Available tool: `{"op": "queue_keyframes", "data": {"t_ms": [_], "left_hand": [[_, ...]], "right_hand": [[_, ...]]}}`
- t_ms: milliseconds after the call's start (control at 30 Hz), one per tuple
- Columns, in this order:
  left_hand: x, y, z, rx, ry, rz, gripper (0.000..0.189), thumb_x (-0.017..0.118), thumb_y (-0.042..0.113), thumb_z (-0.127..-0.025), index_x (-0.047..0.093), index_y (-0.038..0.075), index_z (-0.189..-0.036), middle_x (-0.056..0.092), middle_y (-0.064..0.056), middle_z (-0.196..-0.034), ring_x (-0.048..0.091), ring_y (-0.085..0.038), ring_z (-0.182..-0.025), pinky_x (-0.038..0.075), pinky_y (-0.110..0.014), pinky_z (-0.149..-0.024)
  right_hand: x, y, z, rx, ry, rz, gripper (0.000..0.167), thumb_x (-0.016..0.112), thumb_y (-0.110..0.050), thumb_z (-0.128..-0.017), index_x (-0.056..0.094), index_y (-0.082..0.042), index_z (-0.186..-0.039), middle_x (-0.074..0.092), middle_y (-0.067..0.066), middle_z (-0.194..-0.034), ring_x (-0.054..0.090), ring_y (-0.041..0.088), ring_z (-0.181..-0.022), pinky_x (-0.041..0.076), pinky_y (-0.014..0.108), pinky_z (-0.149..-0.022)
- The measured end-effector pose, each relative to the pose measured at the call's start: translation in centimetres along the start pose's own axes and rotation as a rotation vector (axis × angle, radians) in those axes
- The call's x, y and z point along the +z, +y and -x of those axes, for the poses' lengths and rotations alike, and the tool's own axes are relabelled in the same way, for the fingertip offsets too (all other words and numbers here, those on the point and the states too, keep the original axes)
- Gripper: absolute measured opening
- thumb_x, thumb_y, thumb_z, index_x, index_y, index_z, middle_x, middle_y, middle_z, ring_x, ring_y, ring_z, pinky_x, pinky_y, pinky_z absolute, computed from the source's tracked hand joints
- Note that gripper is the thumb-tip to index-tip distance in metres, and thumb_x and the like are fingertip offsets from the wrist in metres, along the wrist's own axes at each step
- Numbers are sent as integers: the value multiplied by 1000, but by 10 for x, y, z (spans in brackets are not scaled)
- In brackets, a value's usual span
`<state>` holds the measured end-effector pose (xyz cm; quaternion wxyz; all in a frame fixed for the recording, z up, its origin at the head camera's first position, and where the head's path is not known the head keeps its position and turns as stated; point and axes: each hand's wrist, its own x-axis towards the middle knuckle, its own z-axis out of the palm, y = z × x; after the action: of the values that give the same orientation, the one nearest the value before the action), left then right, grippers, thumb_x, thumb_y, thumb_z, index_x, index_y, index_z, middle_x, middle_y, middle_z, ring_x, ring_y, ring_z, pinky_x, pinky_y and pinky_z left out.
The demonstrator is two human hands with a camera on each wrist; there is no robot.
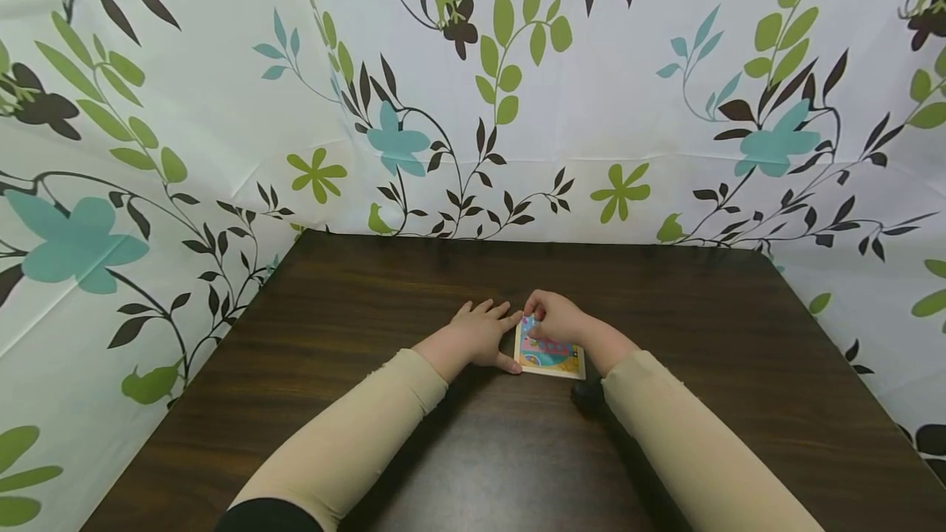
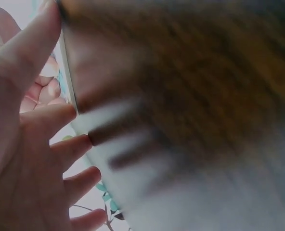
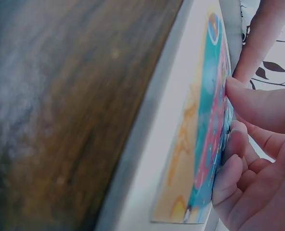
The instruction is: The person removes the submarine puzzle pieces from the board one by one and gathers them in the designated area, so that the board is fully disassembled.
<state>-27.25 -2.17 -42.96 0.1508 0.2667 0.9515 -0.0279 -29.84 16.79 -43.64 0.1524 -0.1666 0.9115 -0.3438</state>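
Note:
On the table lies a small framed picture board [image 1: 550, 358], with a pale rim and a pink, teal and yellow printed scene. My left hand [image 1: 479, 333] spreads its fingers beside the board's left side, its thumb and index fingertips at the rim. My right hand [image 1: 559, 320] is over the upper part of the picture. In the right wrist view its thumb [image 3: 258, 103] and curled fingers [image 3: 229, 175] come down at the printed surface [image 3: 212, 115]. I cannot tell whether they pinch a piece there. The right hand hides part of the picture.
The dark wood-grain table [image 1: 369, 294] extends around the board. A white cloth [image 1: 532, 179] printed with leaves and flowers hangs along the back and sides. A small dark shape [image 1: 586, 394] shows beside the right sleeve.

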Motion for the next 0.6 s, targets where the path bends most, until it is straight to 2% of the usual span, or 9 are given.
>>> {"op": "queue_keyframes", "data": {"t_ms": [167,300,433,600], "left_hand": [[1,0,0,3,-3,58,93,52,77,-84,22,30,-159,18,-2,-163,18,-29,-148,15,-54,-116],[3,2,0,1,8,42,85,43,74,-90,23,28,-159,18,-3,-163,19,-29,-148,16,-55,-116],[4,6,0,-16,17,20,84,47,70,-91,23,28,-159,20,-3,-163,18,-29,-148,16,-54,-116],[2,9,0,-35,15,8,84,50,69,-91,24,28,-159,21,-3,-162,19,-28,-148,16,-54,-116]], "right_hand": [[0,0,0,10,-5,-5,29,77,1,-83,60,-6,-105,53,9,-93,50,23,-81,45,34,-69],[0,1,-1,-2,2,13,29,78,0,-82,60,-5,-104,54,10,-97,51,24,-86,47,38,-75],[0,2,-2,-5,17,31,29,80,0,-81,61,-6,-102,55,10,-102,53,25,-93,48,43,-82],[1,2,-3,-6,25,21,30,80,0,-79,61,-7,-101,56,9,-101,54,26,-95,48,44,-85]]}}
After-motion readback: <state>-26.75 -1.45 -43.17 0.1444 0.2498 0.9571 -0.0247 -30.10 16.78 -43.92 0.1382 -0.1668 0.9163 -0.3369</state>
